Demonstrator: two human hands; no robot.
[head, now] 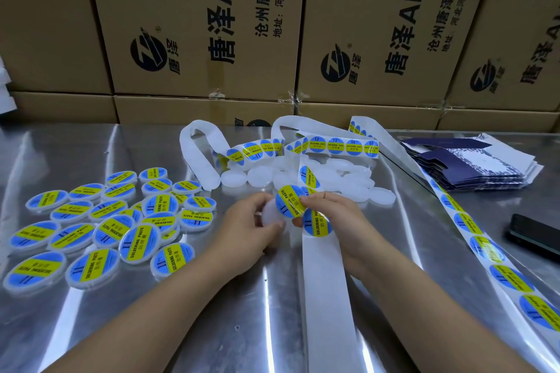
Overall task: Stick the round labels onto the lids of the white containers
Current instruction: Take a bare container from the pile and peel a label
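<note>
1. Bench: reflective metal sheet. Its far edge butts against stacked cardboard boxes, with no gap visible.
2. Left hand is curled round one white container, held near bench centre with its lid turned toward the other hand.
3. Right hand pinches a round label by its right edge. The label's left part overlaps the container; can't tell whether it is stuck down.
4. Backing strip runs from under the right hand to the near edge, between the forearms. Next label sits on it, just beside the right fingers.
5. Labelled containers: loose overlapping pile left of the left hand, reaching the frame's left edge.
6. Bare containers: heap just behind the hands, tangled with loops of strip.
7. Full label strip crosses the right side diagonally, from the back to the near-right corner.
8. Right of that strip: phone at the frame edge and a stack of flat dark-blue cartons farther back.
9. Room: bare metal shows between the labelled pile and the left forearm, and between the right forearm and the diagonal strip.
</note>
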